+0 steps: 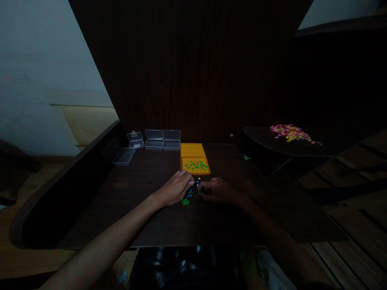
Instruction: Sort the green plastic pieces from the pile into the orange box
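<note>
Left hand (177, 187) and right hand (219, 190), curled, flank the small pieces (191, 194); whether they grip any, I cannot tell.

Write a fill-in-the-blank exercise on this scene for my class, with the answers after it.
The open yellow box holds small pieces coloured ____. The clear plastic boxes stand to the ____ of the yellow box. Between the left hand and the right hand lie green and ____ loose pieces.
Missing words: green; left; blue.
</note>
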The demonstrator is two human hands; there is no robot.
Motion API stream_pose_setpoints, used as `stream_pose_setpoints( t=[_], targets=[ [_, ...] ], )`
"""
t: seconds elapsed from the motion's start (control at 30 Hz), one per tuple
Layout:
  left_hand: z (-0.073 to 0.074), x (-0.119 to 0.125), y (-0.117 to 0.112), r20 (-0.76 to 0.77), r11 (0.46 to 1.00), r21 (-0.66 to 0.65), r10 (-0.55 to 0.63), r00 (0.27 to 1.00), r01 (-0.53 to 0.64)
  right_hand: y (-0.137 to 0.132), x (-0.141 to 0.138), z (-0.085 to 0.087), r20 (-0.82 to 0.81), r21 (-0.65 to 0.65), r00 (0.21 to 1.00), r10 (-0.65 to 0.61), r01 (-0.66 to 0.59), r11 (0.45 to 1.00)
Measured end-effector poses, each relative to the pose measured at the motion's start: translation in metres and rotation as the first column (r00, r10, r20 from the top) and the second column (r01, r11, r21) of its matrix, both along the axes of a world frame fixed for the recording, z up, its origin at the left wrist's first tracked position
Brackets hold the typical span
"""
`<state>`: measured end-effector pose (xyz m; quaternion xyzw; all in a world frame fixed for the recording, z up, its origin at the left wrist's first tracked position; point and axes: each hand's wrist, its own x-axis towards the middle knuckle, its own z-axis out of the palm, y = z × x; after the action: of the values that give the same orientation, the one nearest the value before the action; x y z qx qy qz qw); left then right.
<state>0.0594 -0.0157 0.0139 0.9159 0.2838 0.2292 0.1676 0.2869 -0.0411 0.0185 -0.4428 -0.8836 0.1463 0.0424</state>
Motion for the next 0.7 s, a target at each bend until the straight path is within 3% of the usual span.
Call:
stream_pose_setpoints(
  t=[0.27,0.5,0.7],
  targets=[
    [-0.0006,0.0002,0.0005,-0.009,1.0,0.004,-0.003,1.0,0.003,0.0016,0.0016,0.0031,-0.033,-0.015,0.998,0.051,-0.051,0.999],
    [0.0002,-0.0006,0.0001,-0.007,1.0,-0.002,-0.002,1.0,0.002,-0.0045,-0.0025,0.0057,0.12,-0.024,0.992,0.029,-0.026,0.999],
    [-0.0026,-0.0014,0.0022,-0.014,1.0,-0.011,0.005,1.0,-0.005,-0.0069,-0.0031,0.0065,0.157,-0.049,0.987,0.038,-0.031,0.998]
  ],
)
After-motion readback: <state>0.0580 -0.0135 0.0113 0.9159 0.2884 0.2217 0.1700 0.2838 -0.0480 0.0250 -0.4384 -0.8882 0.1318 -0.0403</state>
